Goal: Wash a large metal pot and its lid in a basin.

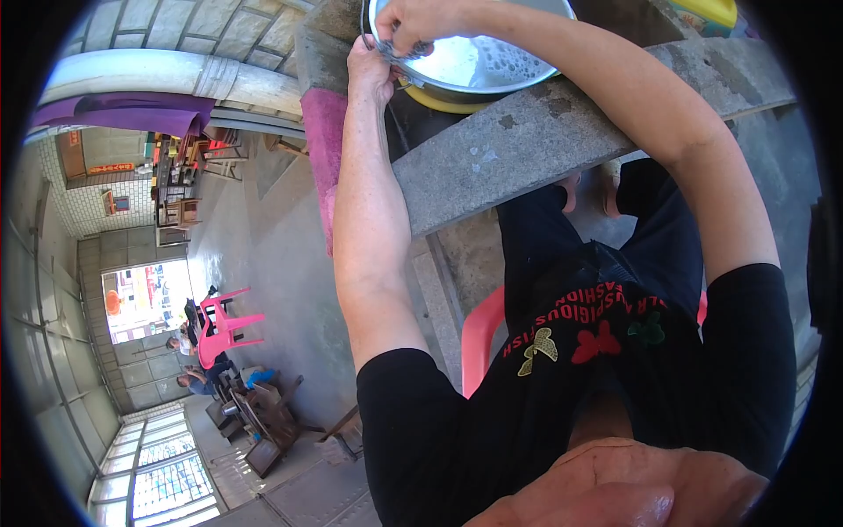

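Note:
A round metal pot with soapy, bubbly water inside sits tilted at the top, over a yellow basin in a stone sink. My left hand grips the pot's rim at its left side, near the wire bail handle. Bent over the same part of the rim, my right hand holds a metal scouring pad against it. Parts of both hands' fingers are hidden.
The sink's stone front edge runs before me, with a pink cloth over its left corner. A red plastic chair is under me. Farther left are a pink plastic chair, wooden furniture and two seated people.

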Demonstrator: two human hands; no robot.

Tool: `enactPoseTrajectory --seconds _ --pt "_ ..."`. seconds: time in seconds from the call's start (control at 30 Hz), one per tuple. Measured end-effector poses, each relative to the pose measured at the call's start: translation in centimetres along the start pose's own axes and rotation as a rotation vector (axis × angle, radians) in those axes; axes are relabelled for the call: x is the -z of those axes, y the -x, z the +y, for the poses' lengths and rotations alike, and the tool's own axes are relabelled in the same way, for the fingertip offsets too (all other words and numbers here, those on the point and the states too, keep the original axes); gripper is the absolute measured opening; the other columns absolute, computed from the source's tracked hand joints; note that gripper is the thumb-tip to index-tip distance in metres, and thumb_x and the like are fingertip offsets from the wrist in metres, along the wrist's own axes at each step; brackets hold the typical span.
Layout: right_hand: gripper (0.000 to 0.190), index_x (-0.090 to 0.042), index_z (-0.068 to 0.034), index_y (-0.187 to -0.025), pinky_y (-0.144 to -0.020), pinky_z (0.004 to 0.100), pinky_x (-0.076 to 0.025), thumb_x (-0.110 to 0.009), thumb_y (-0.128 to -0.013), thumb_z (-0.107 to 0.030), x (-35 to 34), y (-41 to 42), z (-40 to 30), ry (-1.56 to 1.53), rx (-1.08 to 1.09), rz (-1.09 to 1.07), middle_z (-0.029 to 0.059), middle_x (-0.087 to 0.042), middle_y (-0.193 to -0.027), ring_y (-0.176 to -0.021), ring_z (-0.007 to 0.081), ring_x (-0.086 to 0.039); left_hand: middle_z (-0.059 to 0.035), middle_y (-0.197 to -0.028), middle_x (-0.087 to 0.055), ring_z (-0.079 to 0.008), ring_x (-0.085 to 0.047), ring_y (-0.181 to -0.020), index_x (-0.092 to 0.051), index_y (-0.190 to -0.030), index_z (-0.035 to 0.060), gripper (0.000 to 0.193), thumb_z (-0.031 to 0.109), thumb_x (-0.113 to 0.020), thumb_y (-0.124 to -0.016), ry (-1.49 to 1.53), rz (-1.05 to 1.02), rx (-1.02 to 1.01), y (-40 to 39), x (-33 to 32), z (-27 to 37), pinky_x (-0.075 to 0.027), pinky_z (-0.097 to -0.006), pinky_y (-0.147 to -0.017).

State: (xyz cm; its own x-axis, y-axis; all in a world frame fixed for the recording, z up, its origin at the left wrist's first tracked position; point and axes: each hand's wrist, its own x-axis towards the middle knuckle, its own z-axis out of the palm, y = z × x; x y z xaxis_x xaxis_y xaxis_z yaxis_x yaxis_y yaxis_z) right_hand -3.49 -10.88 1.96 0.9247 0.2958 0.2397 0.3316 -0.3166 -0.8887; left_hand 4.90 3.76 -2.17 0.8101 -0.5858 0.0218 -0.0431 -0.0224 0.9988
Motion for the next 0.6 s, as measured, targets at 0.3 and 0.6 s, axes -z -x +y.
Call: enactPoseTrajectory --seconds 0.3,0.6 --pt "0.014 -0.064 0.004 -0.072 -0.041 0.0344 -0.05 -0.064 -0.06 -0.002 -5.9 2.2 -1.8 0.721 -0.242 -0.016 0.0151 -0.063 -0.062 -0.05 0.0231 -0.064 -0.0033 -0.071 -0.052 -0.0143 -0.055 -0.06 -0.043 -0.073 0.0079 0.025 -0.012 -0.056 -0.066 -0.001 0.174 0.017 -0.6 0.1 -1.0 -0.046 -0.0301 -0.051" --pt "0.02 -0.064 -0.004 -0.087 -0.06 0.0334 -0.051 -0.066 -0.069 -0.012 -1.8 1.4 -1.4 0.259 -0.337 -0.29 0.0153 -0.063 -0.076 -0.072 0.0245 -0.064 -0.0017 -0.069 -0.051 -0.0131 -0.052 -0.059 -0.049 -0.076 0.0051 0.022 -0.011 -0.056 -0.063 -0.03 0.178 -0.121 -0.5 -0.5 -0.2 -0.045 -0.0285 -0.053"
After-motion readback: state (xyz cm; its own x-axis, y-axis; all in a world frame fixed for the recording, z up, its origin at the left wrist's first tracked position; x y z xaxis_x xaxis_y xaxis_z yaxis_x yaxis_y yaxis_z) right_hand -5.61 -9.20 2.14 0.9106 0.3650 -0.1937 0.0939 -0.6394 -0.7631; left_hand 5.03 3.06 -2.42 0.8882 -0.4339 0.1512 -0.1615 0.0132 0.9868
